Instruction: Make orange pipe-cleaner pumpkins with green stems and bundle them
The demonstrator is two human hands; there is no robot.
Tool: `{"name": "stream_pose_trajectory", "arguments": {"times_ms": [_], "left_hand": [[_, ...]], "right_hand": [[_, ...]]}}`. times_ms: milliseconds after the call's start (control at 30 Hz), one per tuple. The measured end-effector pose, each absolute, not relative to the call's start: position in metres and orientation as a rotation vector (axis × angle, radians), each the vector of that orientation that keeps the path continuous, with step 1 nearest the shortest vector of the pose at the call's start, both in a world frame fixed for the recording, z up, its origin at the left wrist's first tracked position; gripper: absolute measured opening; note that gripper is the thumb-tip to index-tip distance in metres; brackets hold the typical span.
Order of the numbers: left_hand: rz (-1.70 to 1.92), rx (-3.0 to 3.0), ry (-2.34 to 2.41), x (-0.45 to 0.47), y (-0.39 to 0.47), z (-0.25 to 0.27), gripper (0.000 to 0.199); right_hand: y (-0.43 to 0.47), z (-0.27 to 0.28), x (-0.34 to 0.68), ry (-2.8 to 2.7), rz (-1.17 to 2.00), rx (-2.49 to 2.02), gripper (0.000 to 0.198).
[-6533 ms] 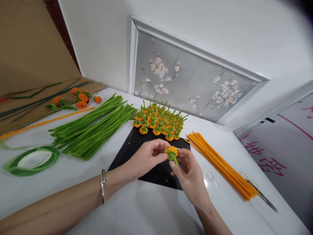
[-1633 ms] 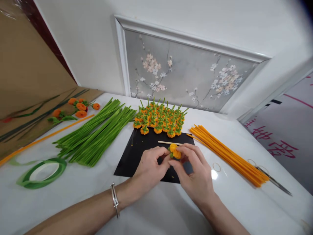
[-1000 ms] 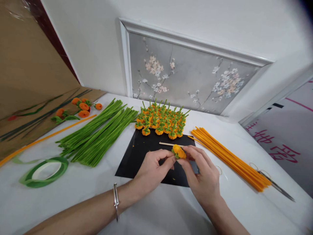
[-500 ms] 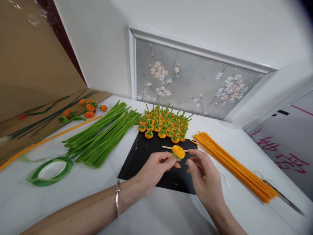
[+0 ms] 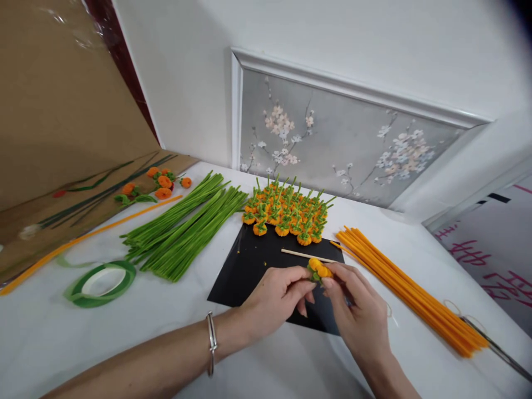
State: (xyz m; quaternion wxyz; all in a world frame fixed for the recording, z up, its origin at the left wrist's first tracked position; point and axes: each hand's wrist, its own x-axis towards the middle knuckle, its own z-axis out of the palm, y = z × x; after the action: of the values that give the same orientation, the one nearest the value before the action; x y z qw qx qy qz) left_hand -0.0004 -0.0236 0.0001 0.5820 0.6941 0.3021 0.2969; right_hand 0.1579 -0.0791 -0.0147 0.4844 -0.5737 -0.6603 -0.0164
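Between my two hands is a small yellow-orange pipe-cleaner flower (image 5: pixel 319 268) with a green base. My left hand (image 5: pixel 277 293) pinches it at the green part. On the other side, the thumb and fingers of my right hand (image 5: pixel 358 302) are closed on the orange petals. Below them lies a black sheet (image 5: pixel 245 266), with a thin wooden stick (image 5: pixel 299 254) across it, its right end running behind the flower and my right hand. Beyond the sheet's far edge, many similar orange flowers (image 5: pixel 286 213) sit with green stems pointing up.
Green pipe cleaners (image 5: pixel 187 233) lie left of the sheet, near a roll of green tape (image 5: pixel 102 284). Orange pipe cleaners (image 5: pixel 409 291) and scissors (image 5: pixel 505 352) are at right. Orange flowers (image 5: pixel 163 183) rest at back left by cardboard (image 5: pixel 66 111). A framed floral panel (image 5: pixel 324 133) stands behind.
My right hand has closed in from beside the flower and now grips its petals. The flower has tilted and turned in my fingers. The view has shifted slightly left.
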Motion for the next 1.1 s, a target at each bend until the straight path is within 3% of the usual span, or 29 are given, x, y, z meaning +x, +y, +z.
{"name": "stream_pose_trajectory", "arguments": {"times_ms": [333, 567, 767, 867, 967, 1100], "left_hand": [[0.682, 0.789, 0.537, -0.003, -0.008, 0.003, 0.02], [0.595, 0.654, 0.445, -0.006, -0.016, 0.004, 0.028], [0.851, 0.908, 0.551, -0.003, -0.021, -0.001, 0.029], [0.822, 0.954, 0.511, -0.003, -0.022, -0.004, 0.034], [0.691, 0.945, 0.447, -0.002, -0.023, -0.009, 0.038], [0.724, 0.901, 0.45, 0.0, -0.025, -0.013, 0.038]], "right_hand": [[-0.073, -0.016, 0.159, -1.47, 0.071, -1.441, 0.022], [-0.082, -0.025, 0.152, -1.464, 0.228, -1.436, 0.024], [-0.086, -0.035, 0.142, -1.349, 0.765, -1.371, 0.037], [-0.084, -0.04, 0.133, -1.29, 0.888, -1.299, 0.036], [-0.083, -0.042, 0.13, -1.327, 0.877, -1.251, 0.028], [-0.083, -0.038, 0.138, -1.541, 0.674, -1.278, 0.032]]}}
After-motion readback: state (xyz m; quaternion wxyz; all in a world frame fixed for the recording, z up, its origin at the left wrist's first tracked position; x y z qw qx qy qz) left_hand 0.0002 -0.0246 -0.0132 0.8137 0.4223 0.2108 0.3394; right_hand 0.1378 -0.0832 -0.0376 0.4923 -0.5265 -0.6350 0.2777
